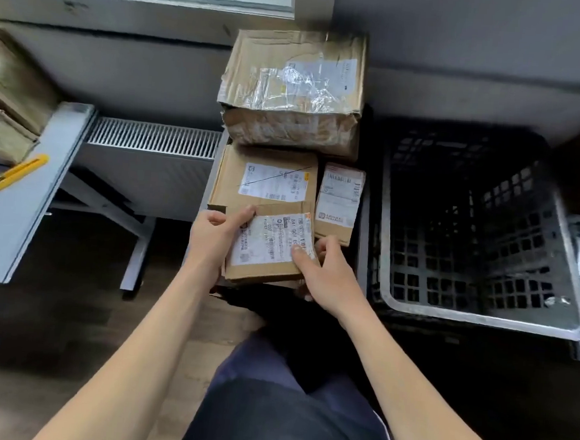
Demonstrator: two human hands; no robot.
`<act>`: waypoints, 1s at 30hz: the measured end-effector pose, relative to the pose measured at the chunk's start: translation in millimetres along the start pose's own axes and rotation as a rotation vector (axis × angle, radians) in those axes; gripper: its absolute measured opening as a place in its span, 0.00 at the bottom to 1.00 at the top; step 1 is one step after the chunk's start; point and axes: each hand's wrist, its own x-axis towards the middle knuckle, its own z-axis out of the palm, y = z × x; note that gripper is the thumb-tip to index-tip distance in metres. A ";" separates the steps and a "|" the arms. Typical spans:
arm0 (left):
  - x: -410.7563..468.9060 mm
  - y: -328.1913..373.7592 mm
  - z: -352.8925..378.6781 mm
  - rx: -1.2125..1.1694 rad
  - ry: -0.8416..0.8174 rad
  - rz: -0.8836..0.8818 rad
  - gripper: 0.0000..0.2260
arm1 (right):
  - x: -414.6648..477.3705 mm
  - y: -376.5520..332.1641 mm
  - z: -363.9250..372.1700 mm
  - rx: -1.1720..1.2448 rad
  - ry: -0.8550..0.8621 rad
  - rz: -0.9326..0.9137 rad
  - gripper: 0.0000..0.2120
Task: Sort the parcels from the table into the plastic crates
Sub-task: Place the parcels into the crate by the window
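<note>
Parcel [269, 244], label up probably for reading, is gripped by left hand [212, 236] and right hand [329, 274], just left of the crate [481, 317].

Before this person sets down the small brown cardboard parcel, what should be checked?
1. Grip: left hand and right hand both hold the small brown cardboard parcel: ok.
2. Its white shipping label faces up: ok.
3. Black latticed plastic crate on the right has room: ok.
4. Free space among the labelled cardboard boxes just beyond the parcel: not ok, tightly packed.
5. Which crate the label calls for: cannot tell.
</note>
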 end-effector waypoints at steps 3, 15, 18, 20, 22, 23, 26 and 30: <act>15.5 4.3 -13.0 0.049 -0.035 -0.013 0.19 | 0.9 -4.2 7.6 -0.072 -0.042 0.032 0.21; 56.2 -14.0 -20.6 0.309 -0.069 0.096 0.18 | 28.8 -8.1 39.4 -0.185 0.042 0.167 0.24; 54.5 -18.5 -18.8 0.254 -0.048 0.118 0.15 | 29.9 -6.4 45.4 -0.182 0.061 0.148 0.19; 49.4 -23.6 -18.9 0.262 -0.027 0.173 0.13 | 29.3 -4.1 49.6 -0.195 0.049 0.139 0.19; 50.3 -29.2 -23.4 0.368 -0.033 0.238 0.13 | 31.1 -0.9 58.2 -0.209 0.013 0.140 0.18; 52.9 -33.2 -27.6 0.456 -0.031 0.297 0.13 | 32.1 -0.5 62.2 -0.234 0.004 0.145 0.16; 65.0 -47.3 -39.7 0.694 0.031 0.541 0.13 | 41.4 -1.0 70.4 -0.310 0.005 0.153 0.13; 74.3 -57.1 -48.2 0.799 0.117 0.579 0.11 | 56.5 -7.3 77.6 -0.428 -0.038 0.147 0.15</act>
